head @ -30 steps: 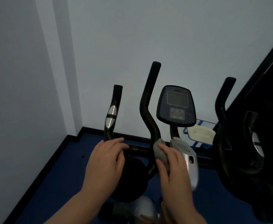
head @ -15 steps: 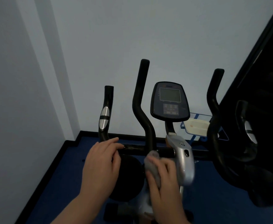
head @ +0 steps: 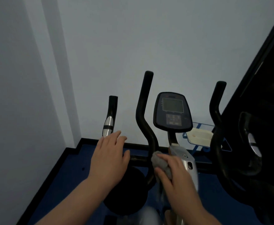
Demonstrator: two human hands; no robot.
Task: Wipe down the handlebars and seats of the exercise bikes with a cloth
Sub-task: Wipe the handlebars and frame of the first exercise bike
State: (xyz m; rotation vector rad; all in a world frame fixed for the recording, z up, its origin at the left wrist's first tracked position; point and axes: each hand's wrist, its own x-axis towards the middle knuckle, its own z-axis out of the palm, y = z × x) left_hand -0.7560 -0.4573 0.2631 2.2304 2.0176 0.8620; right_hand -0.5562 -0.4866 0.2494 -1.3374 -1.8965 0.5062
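The right hand [head: 175, 174] curls round a bunched grey cloth [head: 161, 163], pressing it against the black handlebar [head: 146, 127] at its lower bend, left of the silver post. The left hand [head: 110, 159] rests on the crossbar farther left, fingers spread and seemingly relaxed.

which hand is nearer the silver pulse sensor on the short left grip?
Left. The left hand rests on the black crossbar, fingertips just below the silver pulse sensor. The right hand holds the grey cloth further right, beside the silver post.

pale wall [head: 149, 38], blue floor [head: 71, 172], black skirting [head: 40, 181], dim light
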